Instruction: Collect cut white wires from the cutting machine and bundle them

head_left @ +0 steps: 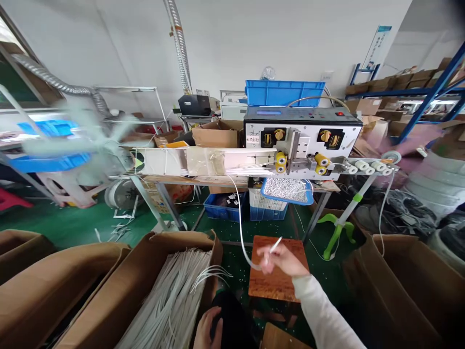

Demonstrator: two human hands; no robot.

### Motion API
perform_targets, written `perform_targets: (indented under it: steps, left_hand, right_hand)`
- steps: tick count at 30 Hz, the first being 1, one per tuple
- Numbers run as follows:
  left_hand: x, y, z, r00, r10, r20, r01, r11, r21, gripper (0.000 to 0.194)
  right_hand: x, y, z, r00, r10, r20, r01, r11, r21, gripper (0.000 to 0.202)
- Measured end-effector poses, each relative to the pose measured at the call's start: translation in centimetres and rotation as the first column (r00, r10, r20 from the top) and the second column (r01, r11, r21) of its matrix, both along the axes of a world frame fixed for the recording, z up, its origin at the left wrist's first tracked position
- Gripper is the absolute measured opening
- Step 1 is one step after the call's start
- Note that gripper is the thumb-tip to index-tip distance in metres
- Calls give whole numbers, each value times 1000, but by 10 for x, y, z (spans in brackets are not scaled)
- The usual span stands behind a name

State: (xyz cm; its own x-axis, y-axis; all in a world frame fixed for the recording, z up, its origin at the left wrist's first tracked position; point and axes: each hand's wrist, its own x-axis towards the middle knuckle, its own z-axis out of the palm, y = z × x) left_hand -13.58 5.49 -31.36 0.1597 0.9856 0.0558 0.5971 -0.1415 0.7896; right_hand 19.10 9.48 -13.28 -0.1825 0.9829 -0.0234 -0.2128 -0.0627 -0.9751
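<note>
My right hand [278,259], a little blurred, is closed around a white cable [240,228] above a wooden stool [259,286]. From the hand the cable curves up to the bench edge, and a straight white end pokes out above the fingers. My left hand [209,329] is low in the view by my dark trouser leg, fingers apart and holding nothing I can see. Beside it stands a cardboard box [145,249] filled with long cut white cables [170,295]. On the bench is a wire cutting and stripping machine [301,140] with yellow rollers.
A blue tray [308,196] of small white pieces hangs below the machine. At its right, white guide rollers [368,167] sit on a green-footed stand [339,225]. A spinning fan [90,143] is at left. Open cardboard boxes [410,286] flank me, and a blue bin [223,208] is under the bench.
</note>
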Motion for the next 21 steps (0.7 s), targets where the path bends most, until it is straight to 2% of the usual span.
perform_targets:
  steps: [1, 2, 3, 5, 7, 11, 14, 17, 21]
  left_hand:
    - [5, 7, 12, 1000, 3, 15, -3, 1000, 13, 42]
    - [10, 16, 27, 999, 4, 35, -5, 1000, 31, 42]
    - [15, 27, 44, 998, 0, 61, -4, 998, 55, 43]
    - [30, 54, 82, 994, -10, 107, -7, 986, 164, 43]
    - [51, 86, 124, 989, -53, 135, 11, 956, 294, 42]
    - [101, 144, 205, 983, -157, 95, 73, 810, 582, 34]
    - [135, 172, 256, 985, -173, 15, 107, 671, 734, 32]
    - [158, 191, 295, 988, -135, -74, 140, 585, 799, 35]
    - [180, 217, 332, 963, -21, -268, 233, 562, 793, 48]
  right_hand:
    - [11, -24, -8, 983, 101, 153, -88, 992, -90, 44]
    - [22, -47, -13, 957, 153, 247, -121, 983, -140, 45]
    - [33, -66, -16, 940, 153, 305, -105, 980, -166, 45]
    - [51, -95, -13, 938, 47, 345, 3, 990, -142, 47]
    - [64, -113, -4, 940, -90, 330, 125, 989, -84, 50]
    - [71, -129, 16, 915, -267, 302, 272, 962, 25, 53]
    - [72, -136, 21, 902, -316, 294, 310, 948, 68, 53]
    - [74, -143, 20, 900, -316, 299, 315, 948, 54, 54]
    - [73, -149, 11, 897, -313, 311, 326, 945, 8, 59]
